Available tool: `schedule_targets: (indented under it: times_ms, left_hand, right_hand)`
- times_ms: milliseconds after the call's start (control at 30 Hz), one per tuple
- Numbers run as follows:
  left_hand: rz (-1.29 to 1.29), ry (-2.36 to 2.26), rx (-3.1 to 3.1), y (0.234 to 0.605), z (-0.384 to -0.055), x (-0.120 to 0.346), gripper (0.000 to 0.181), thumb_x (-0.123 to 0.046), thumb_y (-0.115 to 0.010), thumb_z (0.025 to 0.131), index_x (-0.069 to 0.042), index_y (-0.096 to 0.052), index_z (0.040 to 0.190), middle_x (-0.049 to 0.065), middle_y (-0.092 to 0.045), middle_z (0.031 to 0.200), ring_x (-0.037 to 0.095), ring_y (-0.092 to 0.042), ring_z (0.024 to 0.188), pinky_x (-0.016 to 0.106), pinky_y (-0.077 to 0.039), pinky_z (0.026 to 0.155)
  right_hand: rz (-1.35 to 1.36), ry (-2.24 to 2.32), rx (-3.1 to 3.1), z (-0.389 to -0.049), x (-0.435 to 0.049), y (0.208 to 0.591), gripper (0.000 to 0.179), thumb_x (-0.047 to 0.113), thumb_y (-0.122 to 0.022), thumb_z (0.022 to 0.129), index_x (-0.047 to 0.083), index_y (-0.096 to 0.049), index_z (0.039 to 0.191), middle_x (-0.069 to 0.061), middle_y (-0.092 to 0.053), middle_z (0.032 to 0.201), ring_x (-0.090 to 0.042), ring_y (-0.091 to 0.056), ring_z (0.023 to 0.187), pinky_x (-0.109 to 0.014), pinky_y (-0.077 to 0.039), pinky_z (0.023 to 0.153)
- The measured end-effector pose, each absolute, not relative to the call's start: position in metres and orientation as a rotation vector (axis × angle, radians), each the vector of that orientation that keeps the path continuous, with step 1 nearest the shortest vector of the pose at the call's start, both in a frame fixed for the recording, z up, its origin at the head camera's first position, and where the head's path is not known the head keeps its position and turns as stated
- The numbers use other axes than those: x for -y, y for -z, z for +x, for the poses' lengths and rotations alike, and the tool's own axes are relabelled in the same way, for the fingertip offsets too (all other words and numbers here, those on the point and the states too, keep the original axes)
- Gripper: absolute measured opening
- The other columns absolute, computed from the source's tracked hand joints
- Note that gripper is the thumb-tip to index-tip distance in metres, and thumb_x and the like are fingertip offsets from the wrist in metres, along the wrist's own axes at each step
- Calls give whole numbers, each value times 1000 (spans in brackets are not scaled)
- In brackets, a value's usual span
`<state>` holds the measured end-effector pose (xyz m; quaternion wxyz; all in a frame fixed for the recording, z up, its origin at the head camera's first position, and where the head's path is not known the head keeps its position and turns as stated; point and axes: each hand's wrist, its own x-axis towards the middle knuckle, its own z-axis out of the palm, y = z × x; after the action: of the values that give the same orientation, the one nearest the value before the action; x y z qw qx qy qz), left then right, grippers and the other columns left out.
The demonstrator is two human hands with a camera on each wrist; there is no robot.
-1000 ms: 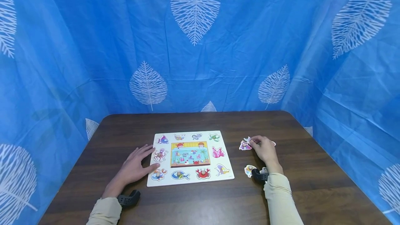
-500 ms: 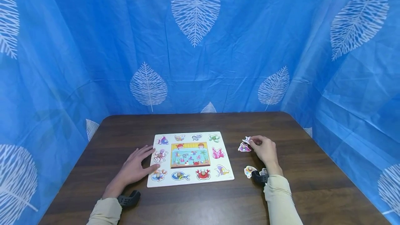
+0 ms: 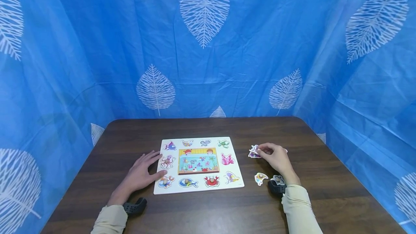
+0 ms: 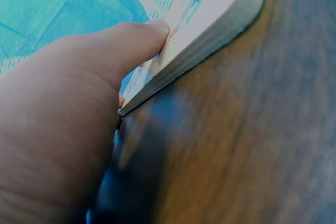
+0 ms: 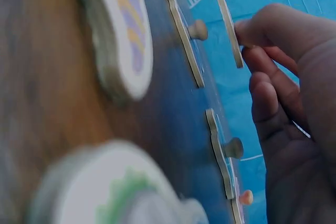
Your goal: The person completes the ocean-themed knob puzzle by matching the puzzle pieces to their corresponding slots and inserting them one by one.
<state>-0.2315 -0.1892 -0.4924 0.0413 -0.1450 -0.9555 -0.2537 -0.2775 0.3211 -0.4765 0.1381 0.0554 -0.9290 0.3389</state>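
Note:
A white puzzle board [image 3: 201, 187] lies on the table with printed sea animals around a fish-tank picture. Knobbed lobster, blue fish and crab pieces sit in its near row. My left hand [image 3: 142, 172] rests at the board's left side, its thumb [image 4: 139, 43] over the edge. With thumb and fingertips, my right hand [image 3: 275, 157] pinches a thin wooden puzzle piece [image 5: 228, 24], held up off the table; its picture cannot be made out. Just beside it a knobbed piece [image 5: 185, 38] lies on the table, partly covered in the head view.
Near my right wrist lie a yellow-orange fish piece [image 3: 261, 178] and another piece [image 3: 278, 180], partly behind the black wristband [image 3: 277, 189]. More knobbed pieces [image 5: 220, 153] lie under and beyond the right hand. A blue curtain [image 3: 208, 64] hangs behind the table [image 3: 195, 212].
My right hand keeps its pinch, but the held piece has come slightly nearer and now overlaps the piece below it. The right wrist has swung rightward, uncovering the yellow-orange fish. The left hand stays put.

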Motion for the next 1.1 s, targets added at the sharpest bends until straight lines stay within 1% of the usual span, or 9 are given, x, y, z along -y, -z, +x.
schedule_targets:
  times_ms: [133,300,433,567,767,900,1000,1100]
  left_hand:
    - [-439,778,2927,492,-231,190,77,-52,-74,90,-5,-55,147,22,-47,156,45,-37,149,67,-26,121]
    - [-438,775,2927,492,-232,190,76,-52,-74,90,-5,-56,147,22,-47,156,45,-37,149,67,-26,121]
    - [-442,775,2931,492,-232,190,76,-53,-74,90,-5,-56,147,22,-47,156,45,-36,149,67,-26,121]
    - [-442,776,2932,492,-232,189,77,-53,-74,90,-5,-56,147,22,-47,156,45,-36,149,67,-26,120]
    - [-449,780,2927,493,-232,189,76,-52,-75,90,-4,-56,147,22,-47,156,45,-36,149,67,-26,121]
    - [-449,774,2932,494,-233,189,77,-53,-74,90,-5,-56,147,22,-47,156,45,-36,149,67,-26,121]
    - [-442,775,2940,494,-233,190,77,-54,-74,90,-5,-55,147,21,-47,157,44,-36,149,67,-25,121]
    - [-437,778,2946,493,-234,190,78,-54,-74,90,-6,-55,148,21,-46,158,44,-35,150,68,-25,121]
  right_hand:
    - [210,-1010,2714,-277,-319,477,13,17,-80,91,10,-79,102,-3,-76,90,-13,-59,75,-22,-49,67]
    - [362,-1053,2718,-273,-304,478,10,14,-81,90,13,-79,99,1,-73,88,-11,-58,75,-22,-49,67]
    - [488,-1101,2758,-267,-287,478,10,17,-80,90,18,-79,100,6,-69,86,-11,-58,74,-23,-50,65]
    - [600,-1144,2813,-262,-275,477,10,20,-80,90,22,-79,100,8,-67,86,-10,-58,76,-23,-51,67]
    - [783,-1207,2894,-255,-267,472,9,23,-80,90,24,-79,100,8,-72,91,-11,-58,76,-24,-51,67]
    - [884,-1234,2954,-253,-264,472,9,25,-80,91,24,-80,100,8,-70,90,-10,-56,76,-24,-49,66]
    - [916,-1263,2974,-252,-262,471,9,24,-81,91,24,-80,100,7,-68,87,-9,-56,75,-23,-49,65]
    - [951,-1290,2960,-251,-259,470,9,21,-81,90,22,-80,99,6,-69,87,-10,-57,73,-23,-48,64]
